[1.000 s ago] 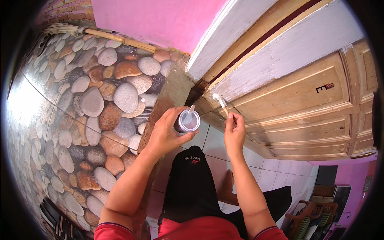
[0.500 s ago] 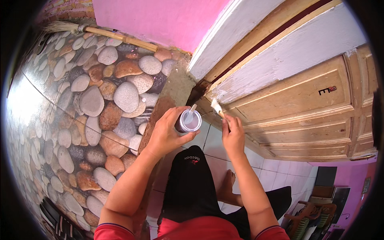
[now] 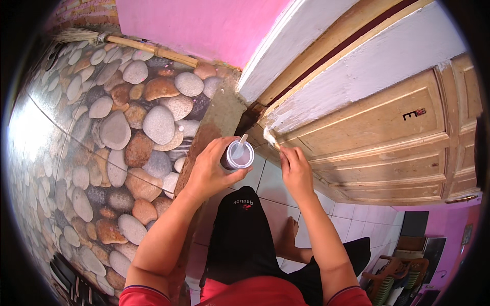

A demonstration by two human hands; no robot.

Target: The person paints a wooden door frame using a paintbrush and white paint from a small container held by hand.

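Note:
My left hand (image 3: 208,166) is wrapped round a small round tub (image 3: 247,159) with a pale rim. A light flat stick (image 3: 242,141) leans inside it, and the tub's contents look pale. In my right hand (image 3: 297,171) is a paintbrush (image 3: 275,144), pinched by its short handle. Its white-coated bristles touch the lower corner of a wooden door (image 3: 377,122), just right of the tub. White paint (image 3: 352,76) covers a broad strip of the door along its edge; the panels beside it are bare brown wood.
A white-painted frame (image 3: 278,46) and a pink wall (image 3: 194,25) stand beyond the door. A concrete sill (image 3: 220,112) divides the pebble-patterned floor (image 3: 117,168) from white tiles (image 3: 275,199). A broom (image 3: 153,49) lies by the wall; black sandals (image 3: 76,285) are at lower left.
My right hand has moved slightly left, bringing the brush to the door's lower corner. The left hand keeps its hold on the tub, almost unmoved.

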